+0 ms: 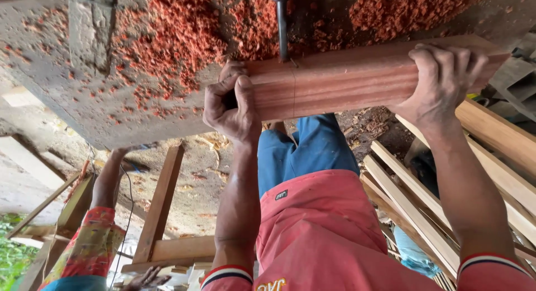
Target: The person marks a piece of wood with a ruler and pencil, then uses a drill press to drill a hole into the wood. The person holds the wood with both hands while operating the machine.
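A reddish-brown wooden block [340, 81] lies along the edge of a grey machine table [67, 95]. My left hand [230, 104] grips its left end, thumb on the front face. My right hand [441, 79] is clamped over its right end from above. A dark metal bit [281, 23] comes down onto the block's top near the left end, close to a pencil line across the wood.
Red wood shavings [178, 34] cover the table. Pale wooden slats [424, 201] are stacked at the right. Another person's arm in a colourful sleeve [92, 241] reaches under the table at lower left, beside a wooden frame [159, 204].
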